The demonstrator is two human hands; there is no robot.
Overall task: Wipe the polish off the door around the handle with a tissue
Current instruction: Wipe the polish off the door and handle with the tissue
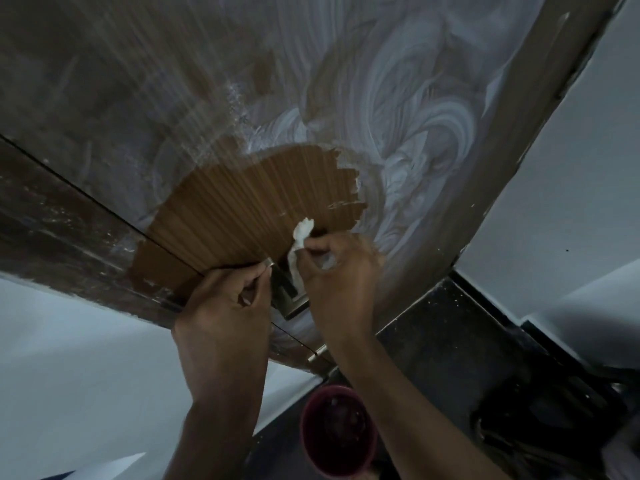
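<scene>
A brown wooden door point(242, 209) fills the upper view, with white swirled polish point(426, 126) smeared over most of it and a bare wiped patch above the handle. The metal handle plate point(289, 296) sits between my hands, mostly hidden by them. My right hand point(339, 271) is closed on a crumpled white tissue point(301, 233), pressing it to the door just above the handle. My left hand point(225, 306) is curled at the door's edge beside the handle; whether it grips the handle is hidden.
A dark red cup point(337, 431) stands on the black floor point(450, 341) below my arms. White wall point(86, 358) lies left of the dark door frame point(62, 216), and more white wall point(571, 168) on the right. Dark clutter sits at the lower right.
</scene>
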